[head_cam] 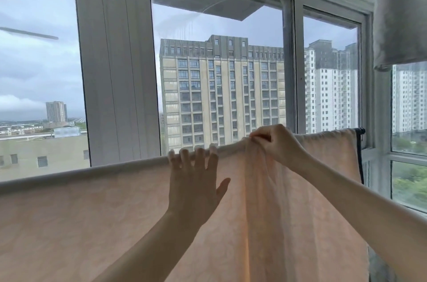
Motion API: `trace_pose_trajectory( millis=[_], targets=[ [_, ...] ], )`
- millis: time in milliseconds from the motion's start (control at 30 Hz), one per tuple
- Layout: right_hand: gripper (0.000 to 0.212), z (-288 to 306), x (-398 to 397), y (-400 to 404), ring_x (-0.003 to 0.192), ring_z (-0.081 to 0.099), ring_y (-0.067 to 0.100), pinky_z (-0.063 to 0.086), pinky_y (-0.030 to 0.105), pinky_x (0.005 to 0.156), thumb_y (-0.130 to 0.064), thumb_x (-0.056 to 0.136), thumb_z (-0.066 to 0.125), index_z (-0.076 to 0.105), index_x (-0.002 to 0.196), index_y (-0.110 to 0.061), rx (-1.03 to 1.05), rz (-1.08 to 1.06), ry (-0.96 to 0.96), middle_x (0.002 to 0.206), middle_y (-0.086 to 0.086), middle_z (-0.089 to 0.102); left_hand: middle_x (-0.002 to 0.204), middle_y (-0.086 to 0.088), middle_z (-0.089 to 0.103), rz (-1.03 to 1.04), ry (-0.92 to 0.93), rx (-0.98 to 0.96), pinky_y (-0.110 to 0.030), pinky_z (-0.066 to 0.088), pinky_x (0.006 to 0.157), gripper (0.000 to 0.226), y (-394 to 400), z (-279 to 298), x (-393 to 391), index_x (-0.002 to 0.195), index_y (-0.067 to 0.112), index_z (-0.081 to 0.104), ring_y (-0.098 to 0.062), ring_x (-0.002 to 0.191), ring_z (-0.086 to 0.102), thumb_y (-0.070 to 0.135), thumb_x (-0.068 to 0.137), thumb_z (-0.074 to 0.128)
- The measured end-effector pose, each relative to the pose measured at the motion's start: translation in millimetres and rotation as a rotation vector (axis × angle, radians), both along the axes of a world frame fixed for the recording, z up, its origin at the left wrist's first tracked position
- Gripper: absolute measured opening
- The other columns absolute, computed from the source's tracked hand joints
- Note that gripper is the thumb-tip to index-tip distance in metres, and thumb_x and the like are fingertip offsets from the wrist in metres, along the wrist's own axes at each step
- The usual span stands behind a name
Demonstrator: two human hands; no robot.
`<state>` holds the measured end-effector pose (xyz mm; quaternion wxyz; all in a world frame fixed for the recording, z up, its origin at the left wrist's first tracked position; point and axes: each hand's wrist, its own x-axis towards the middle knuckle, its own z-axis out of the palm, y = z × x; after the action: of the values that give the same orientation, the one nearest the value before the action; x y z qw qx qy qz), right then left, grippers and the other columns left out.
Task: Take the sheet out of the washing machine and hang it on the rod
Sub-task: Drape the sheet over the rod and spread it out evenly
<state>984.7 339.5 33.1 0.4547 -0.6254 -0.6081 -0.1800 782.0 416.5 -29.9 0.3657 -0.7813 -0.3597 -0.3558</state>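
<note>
The left hand (194, 180) lay flat and spread against the peach sheet (92, 224), fingertips hooked over the top at the frame's centre. The right hand (275, 143), just right of it, pinched a bunched fold of the sheet. The sheet hung draped over the rod (359, 130), whose dark end showed at the right before the window (221, 74).

Matt peach cloth sheet (115, 224), dark metal rod (359, 130), glossy glass window (219, 74)
</note>
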Motion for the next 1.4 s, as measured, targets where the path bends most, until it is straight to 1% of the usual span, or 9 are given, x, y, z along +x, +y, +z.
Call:
trace_pose_trajectory(
  millis=[233,367,533,667,767,967,1100,1233,1400],
  targets=[
    [0.015,-3.3,0.2,6.9,0.085,0.063,-0.002,0.045,0.014,0.087,-0.012,0.09,0.063,0.075,0.096,-0.018,0.017,0.014,-0.027,0.088,-0.01,0.072,0.122,-0.017,0.057,-0.087,-0.008,0.021,-0.063,0.034,0.095,0.066,-3.3,0.5,40.1,0.131,0.015,0.054,-0.043,0.104,0.052,0.062,0.085,0.053],
    [0.016,-4.3,2.5,7.0,0.083,0.062,-0.004,0.042,0.004,0.082,-0.01,0.091,0.061,0.075,0.095,-0.016,0.008,0.056,-0.076,0.087,-0.012,0.071,0.12,-0.016,0.054,-0.035,0.015,0.084,-0.063,0.034,0.093,0.074,3.8,-3.2,37.7,0.14,0.02,0.043,-0.042,0.1,0.05,0.066,0.083,0.05],
    [0.022,26.8,39.6,-1.4,0.077,0.068,0.01,0.055,0.03,0.085,-0.001,0.093,0.054,0.071,0.081,-0.008,0.122,-0.007,0.087,0.076,0.0,0.071,0.117,-0.014,0.056,-0.011,-0.001,0.051,-0.065,0.031,0.093,0.079,2.1,-0.2,37.8,0.142,0.026,0.04,-0.042,0.102,0.051,0.074,0.079,0.047],
    [0.009,35.8,56.7,-14.1,0.086,0.068,0.005,0.053,0.028,0.091,-0.009,0.087,0.066,0.073,0.093,-0.011,-0.16,0.094,0.024,0.089,-0.004,0.073,0.114,-0.015,0.056,-0.002,-0.011,0.042,-0.066,0.034,0.092,0.079,3.9,-0.5,36.3,0.141,0.027,0.043,-0.042,0.1,0.052,0.075,0.078,0.049],
    [0.028,19.9,41.4,-7.8,0.099,0.064,0.004,0.048,0.021,0.093,-0.027,0.085,0.071,0.07,0.109,-0.014,-0.28,0.151,-0.096,0.106,-0.004,0.071,0.113,-0.014,0.057,0.005,-0.028,0.043,-0.066,0.035,0.093,0.077,2.5,-0.6,41.0,0.14,0.028,0.044,-0.042,0.099,0.051,0.074,0.078,0.049],
    [0.029,3.2,30.2,5.9,0.091,0.064,0.001,0.048,0.019,0.087,-0.033,0.08,0.074,0.073,0.106,-0.02,-0.132,0.116,-0.154,0.097,-0.009,0.073,0.11,-0.015,0.056,0.016,-0.034,0.09,-0.063,0.036,0.09,0.07,6.3,-2.0,41.2,0.14,0.027,0.046,-0.04,0.093,0.051,0.07,0.086,0.033],
    [0.016,2.9,33.1,10.9,0.093,0.066,0.003,0.045,0.016,0.09,-0.018,0.087,0.067,0.075,0.101,-0.019,-0.058,0.111,-0.162,0.097,-0.007,0.074,0.106,-0.014,0.055,0.03,-0.047,0.134,-0.061,0.039,0.088,0.069,11.4,-1.9,41.6,0.138,0.026,0.048,-0.039,0.09,0.051,0.068,0.086,0.032],
    [0.018,11.5,62.5,4.5,0.09,0.065,0.007,0.046,0.019,0.088,-0.005,0.088,0.062,0.075,0.098,-0.012,0.04,-0.003,-0.059,0.096,-0.001,0.074,0.106,-0.015,0.053,0.057,-0.02,0.134,-0.059,0.039,0.088,0.069,12.0,-1.7,42.8,0.139,0.026,0.047,-0.037,0.091,0.05,0.067,0.086,0.033],
    [0.029,10.0,103.6,0.4,0.091,0.068,0.023,0.056,0.038,0.08,-0.002,0.086,0.052,0.071,0.095,-0.022,-0.067,-0.235,-0.114,0.093,0.004,0.073,0.106,-0.015,0.056,0.074,0.001,0.074,-0.058,0.038,0.089,0.071,9.1,1.4,48.6,0.14,0.027,0.046,-0.038,0.091,0.052,0.069,0.086,0.03]
  ],
)
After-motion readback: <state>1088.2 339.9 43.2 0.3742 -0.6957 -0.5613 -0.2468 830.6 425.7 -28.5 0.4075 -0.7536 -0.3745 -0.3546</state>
